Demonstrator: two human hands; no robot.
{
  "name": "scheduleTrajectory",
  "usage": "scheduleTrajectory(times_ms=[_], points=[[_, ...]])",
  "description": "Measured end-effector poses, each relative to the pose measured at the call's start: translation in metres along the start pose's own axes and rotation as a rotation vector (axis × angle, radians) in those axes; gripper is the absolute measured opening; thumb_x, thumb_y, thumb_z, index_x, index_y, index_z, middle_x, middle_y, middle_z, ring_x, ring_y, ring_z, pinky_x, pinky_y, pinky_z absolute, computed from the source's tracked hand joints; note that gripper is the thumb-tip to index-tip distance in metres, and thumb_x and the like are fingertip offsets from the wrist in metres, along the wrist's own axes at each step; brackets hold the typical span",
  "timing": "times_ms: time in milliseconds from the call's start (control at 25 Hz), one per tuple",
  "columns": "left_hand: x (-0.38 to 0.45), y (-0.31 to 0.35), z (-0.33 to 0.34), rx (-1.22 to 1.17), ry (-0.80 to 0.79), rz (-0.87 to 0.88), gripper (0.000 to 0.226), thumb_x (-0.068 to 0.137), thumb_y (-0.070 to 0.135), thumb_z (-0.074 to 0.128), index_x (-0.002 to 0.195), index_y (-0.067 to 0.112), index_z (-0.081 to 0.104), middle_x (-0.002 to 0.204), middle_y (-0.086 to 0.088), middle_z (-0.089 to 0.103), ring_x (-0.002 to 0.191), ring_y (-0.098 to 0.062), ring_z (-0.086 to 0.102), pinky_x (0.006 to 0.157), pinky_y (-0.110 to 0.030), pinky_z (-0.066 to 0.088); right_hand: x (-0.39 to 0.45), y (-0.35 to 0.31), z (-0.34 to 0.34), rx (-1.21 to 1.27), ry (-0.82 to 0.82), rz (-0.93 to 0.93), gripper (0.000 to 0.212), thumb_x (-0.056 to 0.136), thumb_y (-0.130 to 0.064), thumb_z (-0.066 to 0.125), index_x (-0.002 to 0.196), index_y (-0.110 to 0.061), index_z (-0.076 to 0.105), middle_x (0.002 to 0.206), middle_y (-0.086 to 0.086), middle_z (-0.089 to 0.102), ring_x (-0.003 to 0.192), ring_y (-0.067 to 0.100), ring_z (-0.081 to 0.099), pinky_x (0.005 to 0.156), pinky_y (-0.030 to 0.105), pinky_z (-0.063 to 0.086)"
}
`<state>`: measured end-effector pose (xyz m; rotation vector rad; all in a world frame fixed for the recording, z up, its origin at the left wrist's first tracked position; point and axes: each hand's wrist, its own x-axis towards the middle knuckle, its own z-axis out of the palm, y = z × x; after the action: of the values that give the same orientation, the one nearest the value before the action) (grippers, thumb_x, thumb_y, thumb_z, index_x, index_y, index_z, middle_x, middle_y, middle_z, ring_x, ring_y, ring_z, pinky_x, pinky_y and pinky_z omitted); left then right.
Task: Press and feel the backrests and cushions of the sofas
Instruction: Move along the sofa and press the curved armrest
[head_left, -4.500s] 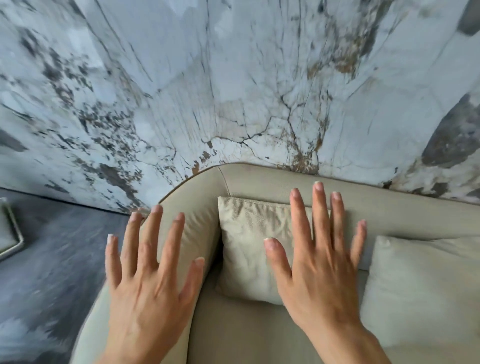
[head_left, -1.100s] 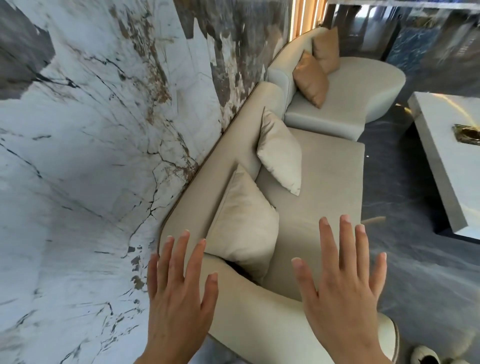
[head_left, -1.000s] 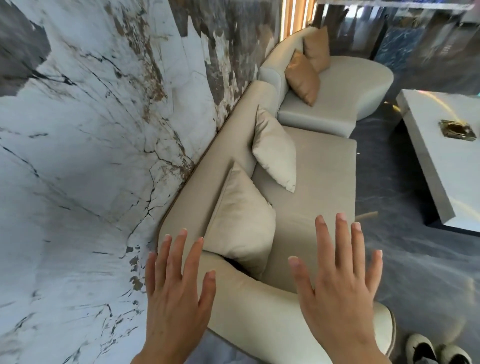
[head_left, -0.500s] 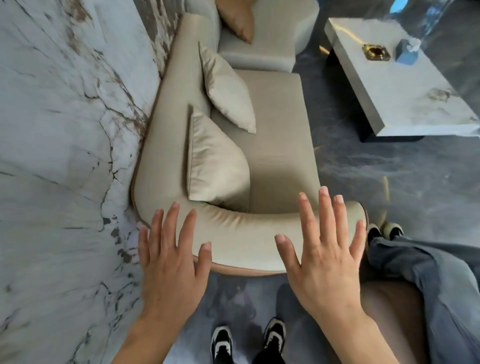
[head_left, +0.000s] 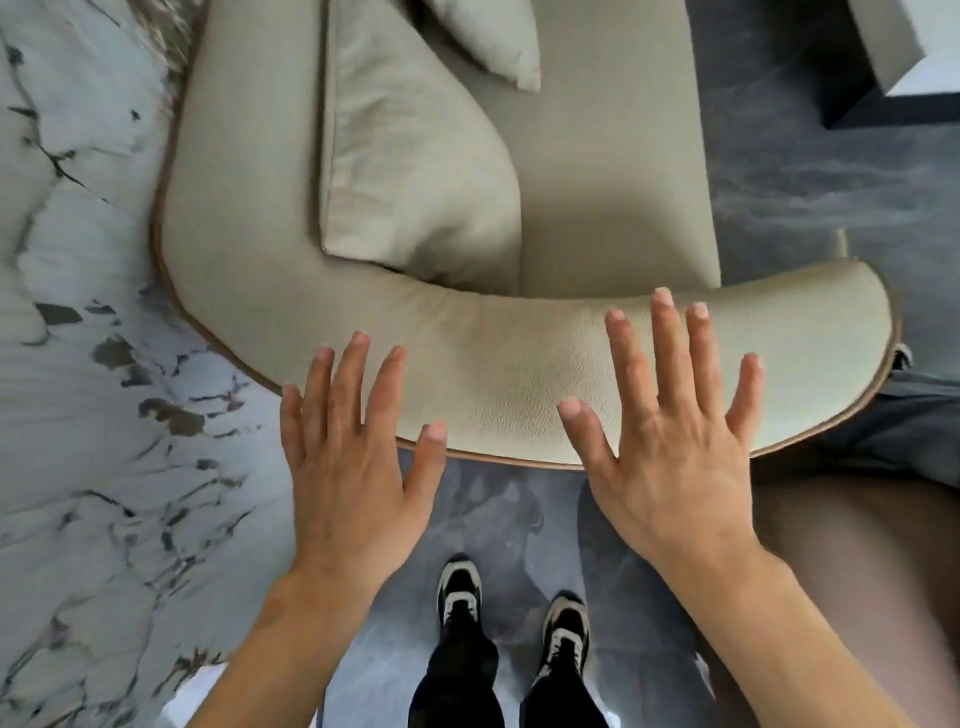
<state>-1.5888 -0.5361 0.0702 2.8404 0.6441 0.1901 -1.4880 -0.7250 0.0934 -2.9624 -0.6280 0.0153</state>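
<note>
Seen from above, you stand at the end of a beige sofa (head_left: 597, 156) that runs along a marble wall (head_left: 78, 260), both your hands spread over its curved armrest (head_left: 509, 374). Your left hand (head_left: 348, 467) is flat and open, fingers apart, its fingertips over the armrest's near edge and the palm over the dark floor (head_left: 493, 509). Your right hand (head_left: 675, 457) is also open with fingers splayed, reaching farther across the padded top, the palm at the brown-trimmed edge. Neither hand grasps anything; whether they press on the leather or hover just above it cannot be told. Beyond the armrest, a large cushion (head_left: 415, 166) leans against the backrest (head_left: 249, 156) on the wall side, its lower corner tucked against the armrest. The corner of a second cushion (head_left: 493, 47) shows at the top, farther along the seat. Your black-and-white shoes (head_left: 514, 608) stand on the grey floor just short of the sofa. At the right edge, someone's leg in grey cloth (head_left: 909, 426) sits close beside the armrest's tip. A pale table (head_left: 904, 36) corner shows at the upper right, well apart from the sofa.
</note>
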Motion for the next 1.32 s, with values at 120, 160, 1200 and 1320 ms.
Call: scheduleTrajectory(times_ms=[120, 160, 1200, 1320], points=[[0.008, 0.002, 0.044, -0.016, 0.011, -0.002, 0.063, 0.093, 0.05, 0.034, 0.146, 0.016, 0.041, 0.158, -0.01, 0.032, 0.149, -0.033, 0.019, 0.119, -0.058, 0.012, 0.0, 0.009, 0.048, -0.003, -0.033, -0.004, 0.072, 0.094, -0.062, 0.022, 0.153, -0.02, 0.025, 0.162, 0.011, 0.017, 0.15, 0.031, 0.011, 0.114, 0.063, 0.01], [0.012, 0.003, 0.058, -0.008, 0.023, 0.008, 0.063, 0.093, 0.05, 0.034, 0.146, 0.016, 0.041, 0.158, -0.009, 0.034, 0.148, -0.033, 0.02, 0.118, -0.059, 0.012, 0.001, 0.012, 0.063, 0.001, -0.029, -0.005, 0.072, 0.094, -0.063, 0.021, 0.153, -0.021, 0.025, 0.162, 0.011, 0.018, 0.15, 0.03, 0.012, 0.115, 0.062, 0.011], [0.108, 0.011, 0.122, 0.14, 0.444, 0.056, 0.049, 0.098, 0.032, 0.026, 0.135, 0.022, 0.056, 0.142, -0.005, 0.056, 0.135, -0.031, 0.047, 0.11, -0.061, 0.028, 0.099, 0.027, 0.115, 0.049, 0.407, -0.079, 0.062, 0.087, -0.057, 0.04, 0.133, -0.02, 0.059, 0.143, 0.001, 0.053, 0.132, 0.03, 0.049, 0.103, 0.061, 0.036], [0.131, 0.011, 0.127, 0.14, 0.457, 0.058, 0.051, 0.097, 0.036, 0.024, 0.136, 0.024, 0.056, 0.141, -0.004, 0.056, 0.133, -0.03, 0.049, 0.108, -0.061, 0.031, 0.122, 0.026, 0.117, 0.038, 0.424, -0.082, 0.063, 0.086, -0.056, 0.039, 0.133, -0.019, 0.059, 0.143, 0.001, 0.053, 0.13, 0.03, 0.051, 0.102, 0.061, 0.038]])
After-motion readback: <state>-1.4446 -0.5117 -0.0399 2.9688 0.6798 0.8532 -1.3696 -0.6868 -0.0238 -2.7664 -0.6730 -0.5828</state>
